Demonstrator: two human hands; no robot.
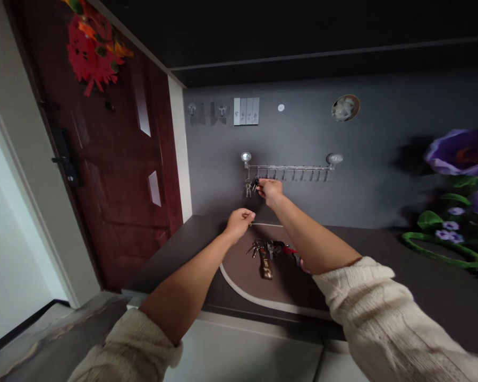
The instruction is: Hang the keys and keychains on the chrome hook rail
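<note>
My right hand [271, 190] is raised to the left part of a metal hook rail [298, 167] on the grey wall, its fingers closed on a small bunch of keys [256, 184] just under the hooks. Left of it, another bunch of keys [248, 188] hangs from the end hook. Lower down, my left hand [239, 224] hovers above the brown mat [239, 276] with its fingers pinched; what is in them, if anything, is too small to name. On the mat lie several keys [255, 248], a brown key fob [266, 265] and a red item [290, 250] partly hidden near my right forearm.
A dark red door [135, 175] with a black handle [66, 164] is on the left. Purple artificial flowers [462, 154] stand at the right. Switches [246, 111] and two clear hooks [222, 110] are on the wall. A dark cabinet [302, 32] overhangs the shelf [382, 265].
</note>
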